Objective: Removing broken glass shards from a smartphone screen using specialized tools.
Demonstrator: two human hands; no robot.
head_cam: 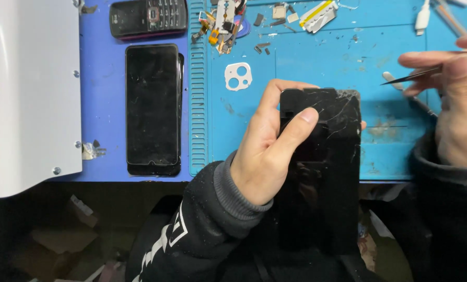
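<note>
Clearly, over the blue tabletop (pixel 348 52), the left hand (pixel 267 151) has its fingers clenched around a cracked black phone (pixel 322 156); steady it flat while the right hand (pixel 453 99), pinching tweezers (pixel 411 77), works gently near the shattered corner.

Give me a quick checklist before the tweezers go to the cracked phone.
1. Left hand grips the cracked phone: ok.
2. Right hand holds the tweezers: ok.
3. Tweezer tip clear of the glass: ok, apart.
4. Phone supported by the blue mat: not ok, it overhangs the edge.
5. White camera frame out of the way: ok.
6. Depth of the cracks: cannot tell.
</note>
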